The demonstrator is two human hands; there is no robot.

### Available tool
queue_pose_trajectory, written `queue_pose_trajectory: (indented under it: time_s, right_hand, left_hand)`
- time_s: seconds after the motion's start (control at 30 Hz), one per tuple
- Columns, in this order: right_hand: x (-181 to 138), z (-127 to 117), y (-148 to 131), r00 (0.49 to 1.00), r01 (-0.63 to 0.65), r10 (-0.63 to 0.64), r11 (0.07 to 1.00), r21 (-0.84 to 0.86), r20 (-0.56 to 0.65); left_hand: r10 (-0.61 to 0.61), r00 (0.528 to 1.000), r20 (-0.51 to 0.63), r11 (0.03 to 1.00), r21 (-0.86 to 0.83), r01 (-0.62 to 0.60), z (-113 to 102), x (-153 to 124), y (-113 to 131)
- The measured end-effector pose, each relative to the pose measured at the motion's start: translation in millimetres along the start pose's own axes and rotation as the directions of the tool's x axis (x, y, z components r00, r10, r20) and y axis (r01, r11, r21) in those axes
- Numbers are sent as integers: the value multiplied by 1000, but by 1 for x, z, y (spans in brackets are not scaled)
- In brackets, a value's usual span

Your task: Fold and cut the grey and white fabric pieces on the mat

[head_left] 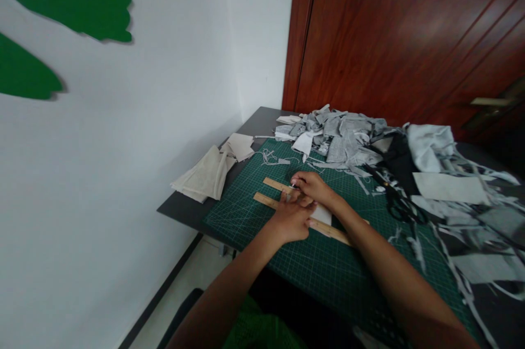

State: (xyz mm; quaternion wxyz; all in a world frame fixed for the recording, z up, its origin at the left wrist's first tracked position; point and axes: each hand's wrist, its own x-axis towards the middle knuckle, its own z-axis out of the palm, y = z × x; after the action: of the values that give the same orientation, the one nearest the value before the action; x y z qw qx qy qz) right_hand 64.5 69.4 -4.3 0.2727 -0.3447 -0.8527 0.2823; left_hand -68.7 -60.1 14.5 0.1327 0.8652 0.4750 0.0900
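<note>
The left hand (289, 221) lies flat, grip spread wide, pressing the lower ruler (264, 201) onto the cutting mat (246, 217) mid-surface (180, 208). The right hand (311, 187) curls at the upper ruler (274, 184), just beyond at 1 o'clock; whether its grip pinches anything I cannot tell. Both rulers lie parallel, long axes running 10 to 4 o'clock. They look like light, stiff wood (apt to skate on the mat), best pinned mid-length. A pale fabric piece (324, 213) peeks out beneath the hands.

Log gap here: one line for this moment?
left hand: flat on lower ruler | right hand: at upper ruler | beside: white fabric piece | base: cutting mat | aside: scissors
</note>
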Motion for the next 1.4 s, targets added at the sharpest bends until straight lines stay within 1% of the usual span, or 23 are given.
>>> queue_pose_trajectory:
  time_s: [0.13, 0.27, 0.43, 0.57, 0.67, 0.73, 0.8, 0.83, 0.9, 0.93, 0.97, 1.0, 1.03, 1.07, 1.1, 1.13, 1.17, 1.23, 1.3, 1.4]
  right_hand:
    - [-1, -1, -1, 1000, 1, -1, 1000, 0, 13]
    - [1, 1, -3, 1000, -3, 3, 1000, -7, 10]
    - [1, 1, -8, 998, -20, 20, 1000, 11, -62]
    - [-1, -12, -17, 991, -36, 42, 998, 52, -126]
    - [-4, -27, -35, 990, -17, 26, 997, 72, -136]
    - [-8, -35, -56, 989, 27, -16, 997, 75, -146]
    - [-14, -39, -82, 971, 145, -132, 988, 50, -199]
    - [-18, -38, -95, 956, 176, -164, 984, 28, -242]
    - [-29, -35, -117, 935, 175, -157, 984, 29, -317]
    - [-35, -33, -125, 940, 159, -133, 986, 58, -314]
    - [-42, -32, -130, 949, 120, -90, 989, 84, -303]
    - [-49, -32, -132, 968, 68, -45, 994, 85, -247]
    - [-56, -33, -132, 991, 24, -17, 998, 52, -136]
    - [-63, -35, -130, 1000, -6, 6, 1000, -10, 4]
    - [-70, -38, -126, 988, -26, 39, 996, -86, 152]
    - [-76, -41, -122, 963, -48, 93, 983, -180, 254]
    - [-80, -43, -119, 930, -71, 163, 959, -275, 328]
    - [-86, -44, -117, 872, -127, 307, 895, -428, 382]
    - [-85, -41, -121, 828, -177, 417, 829, -531, 375]
    - [-79, -33, -130, 788, -228, 505, 772, -594, 353]
  left_hand:
    - [4, 1000, 7, 1000, 13, -4, 1, 0, -1]
    - [6, 1000, 12, 1000, 17, -6, -3, -1, 1]
    - [-1, 1000, 12, 1000, 23, 0, -4, -1, 2]
    - [0, 1000, -23, 1000, 30, 1, 2, -1, -2]
    - [-9, 999, -44, 1000, 28, 10, 7, -1, -4]
    - [-14, 999, -52, 1000, 17, 15, 8, -1, -5]
    - [-12, 999, -52, 1000, 5, 12, 7, -2, -5]
    - [-11, 999, -52, 1000, 2, 11, 7, -2, -5]
    - [-13, 998, -61, 1000, -3, 13, 6, -2, -4]
    - [-16, 998, -69, 1000, -7, 16, 6, -2, -4]
    - [-20, 997, -76, 1000, -10, 19, 7, -1, -4]
    - [-25, 996, -82, 1000, -14, 24, 8, -1, -4]
    - [-27, 996, -83, 1000, -17, 26, 8, -1, -5]
    - [-31, 997, -77, 999, -21, 29, 9, 0, -5]
    - [-34, 997, -67, 999, -25, 32, 9, 0, -5]
    - [-36, 998, -51, 999, -29, 35, 9, 0, -5]
    - [-39, 999, -34, 999, -31, 38, 8, 1, -5]
    - [-39, 999, 1, 999, -33, 39, 6, 1, -4]
    - [-37, 999, 27, 999, -34, 38, 3, 1, -4]
    - [-31, 999, 34, 999, -40, 32, 2, 1, -4]
